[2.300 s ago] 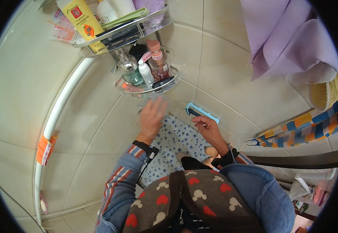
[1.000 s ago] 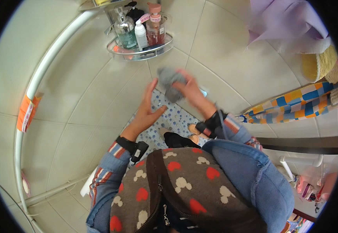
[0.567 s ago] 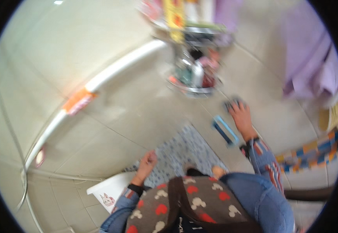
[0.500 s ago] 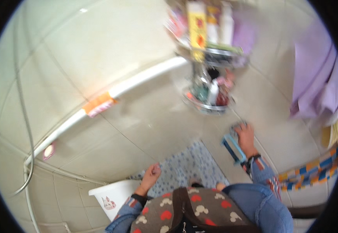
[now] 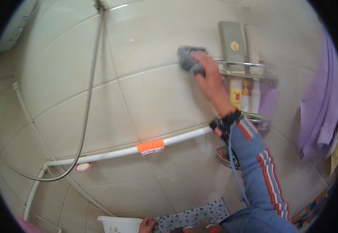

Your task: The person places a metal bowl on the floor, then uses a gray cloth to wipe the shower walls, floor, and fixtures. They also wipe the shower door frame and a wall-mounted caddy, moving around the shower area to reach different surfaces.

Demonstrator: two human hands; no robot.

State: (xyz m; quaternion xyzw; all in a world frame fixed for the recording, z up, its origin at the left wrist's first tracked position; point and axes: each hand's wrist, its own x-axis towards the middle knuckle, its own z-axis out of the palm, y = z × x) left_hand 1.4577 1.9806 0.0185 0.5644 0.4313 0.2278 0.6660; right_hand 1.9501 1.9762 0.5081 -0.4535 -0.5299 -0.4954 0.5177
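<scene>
A grey cloth (image 5: 191, 60) lies against the beige tiled wall (image 5: 153, 97), pressed there under my right hand (image 5: 209, 79), whose fingers are closed on it. My right arm is stretched up and forward, just left of the corner rack. A black band with a light blue cord hanging down is around that wrist. At the lower edge my left hand (image 5: 147, 224) is beside the rim of a white basin (image 5: 126, 220). Its fingers are curled, and what they hold, if anything, is hidden.
A metal corner rack (image 5: 250, 66) bears a green box (image 5: 233, 42) and several bottles. A white pipe (image 5: 118, 155) with an orange cloth (image 5: 151, 147) crosses the wall. The shower hose (image 5: 89, 89) hangs left. A purple towel (image 5: 320, 101) hangs right; a soap dish (image 5: 83, 167) is on the wall.
My right hand has risen from low by the floor to the wall beside the upper rack, the grey cloth in it. The view has tilted upward. My left hand remains low beside the basin.
</scene>
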